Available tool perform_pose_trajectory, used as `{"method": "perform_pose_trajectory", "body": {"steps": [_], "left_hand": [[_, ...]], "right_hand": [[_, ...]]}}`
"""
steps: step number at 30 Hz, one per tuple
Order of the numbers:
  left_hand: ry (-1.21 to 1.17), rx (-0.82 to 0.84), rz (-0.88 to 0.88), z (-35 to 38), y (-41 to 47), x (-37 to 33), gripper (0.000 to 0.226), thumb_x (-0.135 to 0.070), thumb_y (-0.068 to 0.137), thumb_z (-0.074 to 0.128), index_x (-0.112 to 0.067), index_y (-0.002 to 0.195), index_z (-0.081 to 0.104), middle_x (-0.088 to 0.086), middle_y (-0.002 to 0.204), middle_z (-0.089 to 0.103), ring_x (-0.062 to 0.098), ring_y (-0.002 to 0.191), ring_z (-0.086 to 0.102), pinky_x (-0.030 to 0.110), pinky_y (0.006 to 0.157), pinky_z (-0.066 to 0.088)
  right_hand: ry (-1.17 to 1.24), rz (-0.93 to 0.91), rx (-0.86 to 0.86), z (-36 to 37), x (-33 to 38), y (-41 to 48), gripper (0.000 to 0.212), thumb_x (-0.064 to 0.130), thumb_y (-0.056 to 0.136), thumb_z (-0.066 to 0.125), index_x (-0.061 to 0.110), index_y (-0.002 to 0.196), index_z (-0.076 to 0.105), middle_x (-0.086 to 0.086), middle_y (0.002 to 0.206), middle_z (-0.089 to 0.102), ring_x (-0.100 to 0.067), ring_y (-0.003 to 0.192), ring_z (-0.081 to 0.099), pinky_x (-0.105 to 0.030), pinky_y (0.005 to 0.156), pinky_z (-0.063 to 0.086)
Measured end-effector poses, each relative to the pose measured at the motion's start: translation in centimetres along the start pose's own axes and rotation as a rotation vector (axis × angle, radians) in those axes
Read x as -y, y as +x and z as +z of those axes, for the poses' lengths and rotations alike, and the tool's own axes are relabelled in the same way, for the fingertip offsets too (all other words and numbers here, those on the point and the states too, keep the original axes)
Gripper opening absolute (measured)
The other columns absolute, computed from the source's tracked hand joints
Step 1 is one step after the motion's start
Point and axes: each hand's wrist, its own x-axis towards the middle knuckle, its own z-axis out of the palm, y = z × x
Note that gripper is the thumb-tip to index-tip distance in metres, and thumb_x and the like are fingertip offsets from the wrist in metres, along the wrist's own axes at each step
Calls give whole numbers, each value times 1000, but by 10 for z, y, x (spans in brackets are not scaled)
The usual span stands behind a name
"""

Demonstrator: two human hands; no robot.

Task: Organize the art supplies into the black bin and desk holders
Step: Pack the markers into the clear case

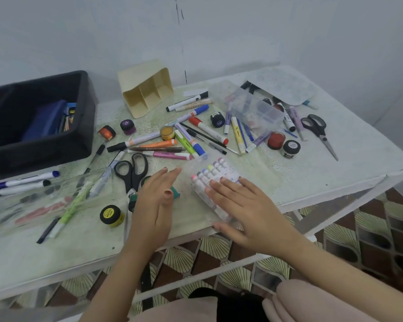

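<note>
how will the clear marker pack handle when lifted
Probably stiff, not floppy: the clear marker pack looks like a hard case holding its rows in place. Its glossy plastic may be slippery. Lying flat under the right hand, it seems unlikely to roll.

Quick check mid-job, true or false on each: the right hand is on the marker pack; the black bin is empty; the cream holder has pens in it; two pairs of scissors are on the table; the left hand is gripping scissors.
1. The right hand rests on the clear marker pack: true.
2. The black bin is empty: false. Blue items lie inside it.
3. The cream holder holds pens: false. Its compartments look empty.
4. Two pairs of scissors lie on the table: true. One pair is beside the left hand, the other is at the right side.
5. The left hand grips scissors: false. Its fingers are straight and hold nothing.
</note>
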Motion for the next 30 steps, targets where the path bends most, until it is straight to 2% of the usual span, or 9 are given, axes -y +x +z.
{"method": "perform_pose_trajectory", "body": {"steps": [5,10,16,19,22,27,30], "left_hand": [[22,168,100,5,17,2,65,-55,97,7,-23,136,47,-6,145,41,7,139,27,26,114,16],[-5,229,109,10,24,1,60,-49,98,14,-19,128,56,-2,141,47,5,137,30,20,114,12],[55,228,128,11,27,3,51,-40,97,26,-17,126,59,-8,137,48,4,132,37,17,113,14],[51,218,131,9,29,4,44,-36,95,34,-17,122,63,-8,134,52,4,128,42,13,110,20],[39,212,140,8,29,4,38,-30,91,42,-16,117,66,-5,130,57,4,123,45,9,105,25],[67,197,193,10,20,0,33,-27,85,49,-17,109,69,-4,125,59,10,110,50,23,96,36],[8,193,211,12,15,-5,27,-25,83,52,-14,99,71,-5,127,59,6,113,52,24,101,36]], "right_hand": [[29,14,-8,3,-1,-1,51,46,99,27,21,139,47,2,141,50,-17,132,44,-46,109,23],[-7,12,22,8,-5,-4,49,46,101,20,27,142,40,5,144,47,-17,134,40,-51,110,16],[-84,42,85,14,-7,-9,52,52,100,16,32,146,31,4,149,38,-22,139,33,-54,112,11],[-60,51,85,13,-6,-9,51,50,100,16,33,146,32,5,150,37,-21,140,31,-52,113,11],[55,39,59,9,-11,-8,45,45,99,25,36,140,41,6,148,40,-18,140,29,-47,115,8],[320,46,48,-3,-36,-11,42,29,93,38,39,133,48,6,146,41,-9,142,24,-33,118,3],[403,23,42,-9,-48,-14,44,21,92,38,32,132,52,5,145,42,-9,142,25,-30,119,7]]}}
